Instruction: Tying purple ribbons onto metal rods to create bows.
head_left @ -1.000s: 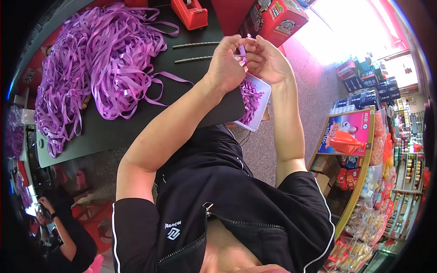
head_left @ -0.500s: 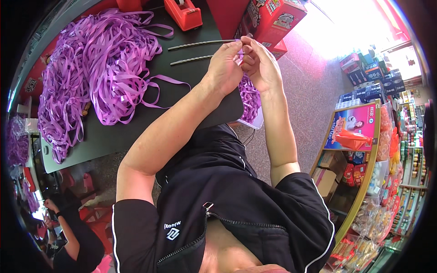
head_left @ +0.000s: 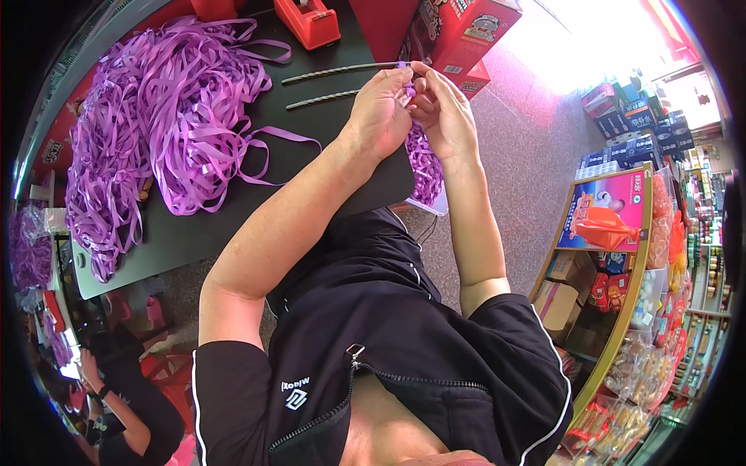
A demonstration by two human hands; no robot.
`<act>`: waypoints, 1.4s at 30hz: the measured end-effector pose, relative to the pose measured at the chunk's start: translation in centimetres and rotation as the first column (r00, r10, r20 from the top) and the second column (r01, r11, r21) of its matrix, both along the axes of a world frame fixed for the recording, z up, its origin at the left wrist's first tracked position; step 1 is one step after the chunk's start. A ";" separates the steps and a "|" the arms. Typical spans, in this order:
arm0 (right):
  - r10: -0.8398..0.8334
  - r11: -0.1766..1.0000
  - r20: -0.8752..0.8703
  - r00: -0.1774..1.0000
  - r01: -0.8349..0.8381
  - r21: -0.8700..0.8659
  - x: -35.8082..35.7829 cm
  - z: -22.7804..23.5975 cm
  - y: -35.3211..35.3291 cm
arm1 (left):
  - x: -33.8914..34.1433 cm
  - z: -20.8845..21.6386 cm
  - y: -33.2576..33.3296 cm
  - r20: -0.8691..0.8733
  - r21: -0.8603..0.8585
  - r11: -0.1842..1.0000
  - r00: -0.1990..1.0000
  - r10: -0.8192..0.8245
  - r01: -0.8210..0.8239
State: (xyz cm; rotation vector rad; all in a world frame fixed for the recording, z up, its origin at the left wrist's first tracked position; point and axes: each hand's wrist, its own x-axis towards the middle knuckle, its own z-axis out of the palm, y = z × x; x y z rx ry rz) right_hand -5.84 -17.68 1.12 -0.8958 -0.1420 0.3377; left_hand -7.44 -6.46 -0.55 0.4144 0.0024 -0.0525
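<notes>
Head view: the two bare hands have drawn closer together over the past second, so they now meet above the right side of the black tabletop (head_left: 334,59). The left hand (head_left: 379,113) seems to pinch a small purple ribbon strip (head_left: 409,91) near two grey twisted metal rods (head_left: 326,74); the right hand (head_left: 447,116) curls beside it, its exact grip hidden. The tangled heap of shiny purple ribbon (head_left: 194,116) lies left; purple ribbon pieces (head_left: 423,172) fill a white tray (head_left: 441,205) nearer.

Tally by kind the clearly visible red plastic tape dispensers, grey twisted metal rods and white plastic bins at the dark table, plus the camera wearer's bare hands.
Red plastic tape dispenser: 1
Grey twisted metal rods: 2
White plastic bin: 1
Wearer's bare left hand and right hand: 2
Total: 6
</notes>
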 end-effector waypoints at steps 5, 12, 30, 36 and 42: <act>-0.113 0.868 0.380 0.918 0.277 -0.412 -0.2 -0.6 0.0 | -0.4 0.7 -0.3 -0.117 0.108 0.994 0.992 0.037 -0.024; 0.032 0.483 0.713 0.700 0.614 -0.624 3.3 -0.4 -3.7 | -0.3 0.8 -0.5 -0.119 0.127 0.992 0.993 0.001 0.015; 0.655 0.543 0.257 0.711 -0.206 -0.814 8.3 5.0 -3.6 | -0.5 0.6 -0.2 -0.047 0.175 0.984 0.999 -0.022 0.029; 0.543 0.608 0.261 0.798 -0.160 -0.777 9.0 3.5 -4.7 | -1.2 2.0 -0.3 -0.060 0.107 0.993 0.997 -0.039 0.046; 0.553 0.574 0.275 0.787 -0.120 -0.810 9.3 2.6 -3.7 | -1.5 2.4 0.0 -0.059 0.035 0.999 0.998 -0.031 0.033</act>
